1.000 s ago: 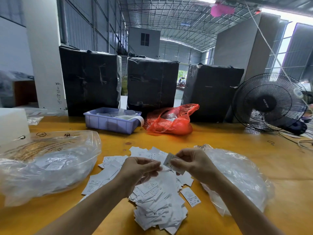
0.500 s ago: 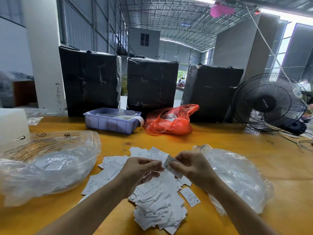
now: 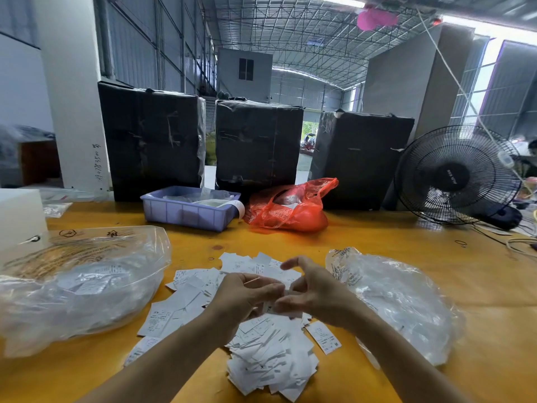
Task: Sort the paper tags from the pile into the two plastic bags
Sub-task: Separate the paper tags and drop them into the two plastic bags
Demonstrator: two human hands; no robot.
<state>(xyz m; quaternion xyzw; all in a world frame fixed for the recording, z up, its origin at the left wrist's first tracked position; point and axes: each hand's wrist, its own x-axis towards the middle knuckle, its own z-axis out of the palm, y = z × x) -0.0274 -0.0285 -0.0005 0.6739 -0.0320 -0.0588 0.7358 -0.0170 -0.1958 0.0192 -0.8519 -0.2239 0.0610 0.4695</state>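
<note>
Head view: left hand (image 3: 247, 292) and right hand (image 3: 316, 298) fingers curled, pinching one tag (image 3: 268, 306) over the pile (image 3: 270, 362); likely light, flimsy, slippery; pinch an edge.

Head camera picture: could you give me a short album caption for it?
Both hands, left and right, pinch a tag over the pile, between two plastic bags.

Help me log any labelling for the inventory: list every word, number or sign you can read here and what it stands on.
"M": on the loose paper tag lying right of the pile.
Handwritten digits on the white pillar: too blurred to read surely.
Badge on the fan hub: blurred.
Printing and symbols on the left plastic bag and right plastic bag: unreadable.
Other tags' print: too small.
</note>
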